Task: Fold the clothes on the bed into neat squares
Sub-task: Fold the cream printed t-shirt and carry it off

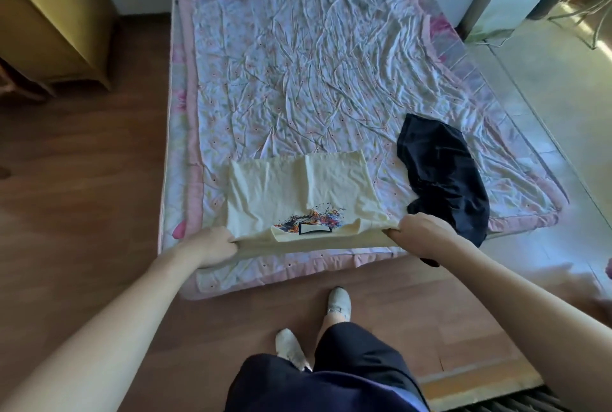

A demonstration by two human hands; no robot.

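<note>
bed (298, 47) | left hand (212, 244), right hand (420, 234) grip cream shirt (281, 193)

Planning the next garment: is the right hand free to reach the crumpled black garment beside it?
Probably not yet: the right hand grips the yellow shirt; the black garment lies unobstructed beside it.

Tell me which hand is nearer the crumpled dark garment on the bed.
Right. The right hand grips the yellow shirt at its near right corner, directly beside the dark garment. The left hand grips the shirt's near left corner, a shirt-width farther away.
</note>
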